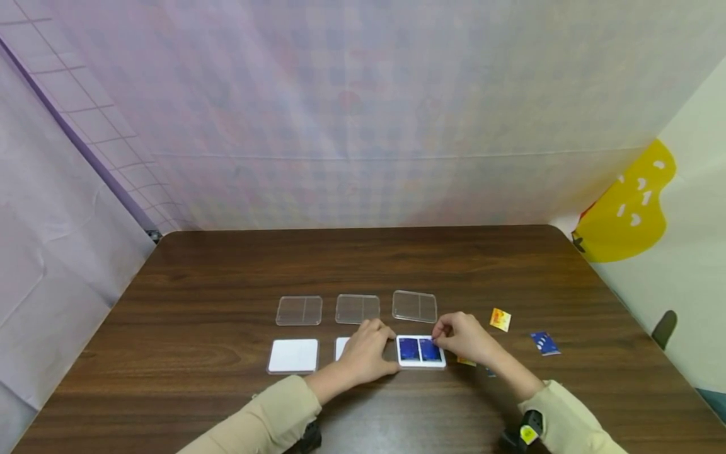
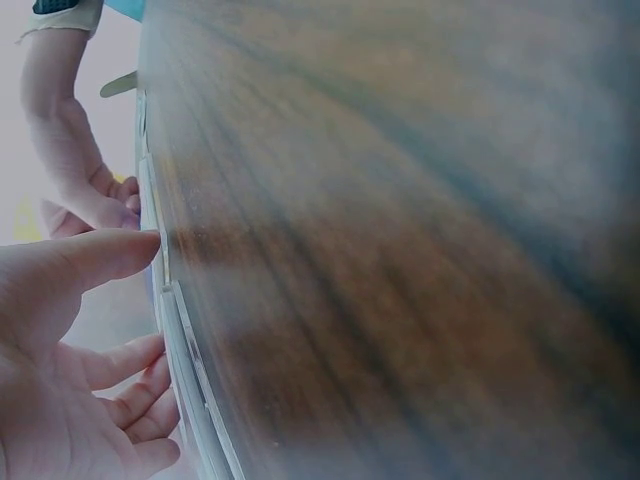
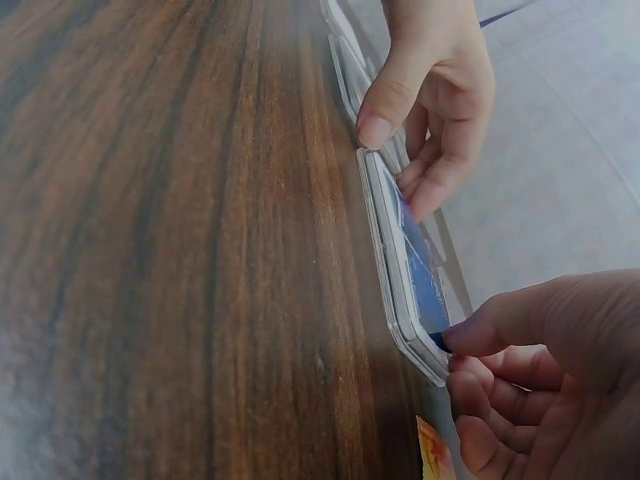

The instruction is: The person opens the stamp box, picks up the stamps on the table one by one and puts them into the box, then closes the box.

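A flat clear case [image 1: 421, 364] with a white insert lies before me, two small blue cards side by side on it. At its right end my right hand [image 1: 462, 337] pinches the corner of the right-hand blue card [image 1: 430, 350] between thumb and index finger; the dark blue corner [image 3: 439, 342] shows at the thumb tip in the right wrist view. The left blue card [image 1: 409, 349] lies flat. My left hand [image 1: 365, 354] rests at the case's left end, thumb tip at the near corner and fingers relaxed toward the far one. It partly covers a second white-filled case [image 1: 340, 347].
Another white-filled case [image 1: 293, 356] lies at the left. Behind are three clear lids in a row: left [image 1: 299, 311], middle [image 1: 357, 309] and right [image 1: 414, 306]. An orange-yellow card [image 1: 500, 320] and a blue card [image 1: 546, 343] lie right; more cards show partly under my right arm.
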The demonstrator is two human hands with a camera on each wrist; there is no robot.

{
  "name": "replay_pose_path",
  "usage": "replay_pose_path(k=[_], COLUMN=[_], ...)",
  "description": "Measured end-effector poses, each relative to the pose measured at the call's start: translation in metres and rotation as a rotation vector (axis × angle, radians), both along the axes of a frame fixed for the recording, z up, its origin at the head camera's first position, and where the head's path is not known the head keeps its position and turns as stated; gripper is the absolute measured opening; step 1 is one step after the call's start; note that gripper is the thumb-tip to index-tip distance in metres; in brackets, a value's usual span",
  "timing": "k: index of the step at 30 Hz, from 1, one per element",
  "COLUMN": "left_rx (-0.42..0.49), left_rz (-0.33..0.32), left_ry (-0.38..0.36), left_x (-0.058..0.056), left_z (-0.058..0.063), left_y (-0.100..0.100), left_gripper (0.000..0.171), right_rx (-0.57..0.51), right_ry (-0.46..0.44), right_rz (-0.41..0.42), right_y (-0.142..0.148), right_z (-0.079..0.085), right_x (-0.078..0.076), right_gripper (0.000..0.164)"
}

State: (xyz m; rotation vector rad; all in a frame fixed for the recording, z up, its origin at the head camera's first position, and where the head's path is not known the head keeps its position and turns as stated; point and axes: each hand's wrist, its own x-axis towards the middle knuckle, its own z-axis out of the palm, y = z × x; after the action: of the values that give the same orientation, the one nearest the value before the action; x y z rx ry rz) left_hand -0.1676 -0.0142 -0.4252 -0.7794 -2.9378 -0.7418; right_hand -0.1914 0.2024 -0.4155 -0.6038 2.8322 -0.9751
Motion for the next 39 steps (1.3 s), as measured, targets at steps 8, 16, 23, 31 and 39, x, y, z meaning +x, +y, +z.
replay_pose_path(k=[8, 16, 23, 31, 39], left_rx=[0.0, -0.002, 0.007, 0.016, 0.001], left_rz=[-0.001, -0.005, -0.033, -0.041, 0.003], left_ry=[0.002, -0.003, -0.016, -0.026, -0.055], left_x=[0.0, -0.001, -0.002, -0.006, -0.006], left_z=[0.0, 0.0, 0.0, 0.006, 0.009], left_y=[0.0, 0.0, -0.007, -0.03, -0.065], left_gripper=[0.05, 0.05, 0.052, 0.053, 0.057], right_rx=[0.017, 0.024, 0.015, -0.026, -0.08], right_ry=[0.021, 0.005, 0.054, 0.057, 0.061], right_rz=[-0.003, -0.028, -0.007, -0.016, 0.019], right_y=[0.0, 0.0, 0.002, 0.017, 0.052], right_z=[0.0, -0.001, 0.001, 0.008, 0.014], right_x=[0.0, 0.0, 0.001, 0.005, 0.01], right_gripper=[0.007, 0.007, 0.008, 0.006, 0.008])
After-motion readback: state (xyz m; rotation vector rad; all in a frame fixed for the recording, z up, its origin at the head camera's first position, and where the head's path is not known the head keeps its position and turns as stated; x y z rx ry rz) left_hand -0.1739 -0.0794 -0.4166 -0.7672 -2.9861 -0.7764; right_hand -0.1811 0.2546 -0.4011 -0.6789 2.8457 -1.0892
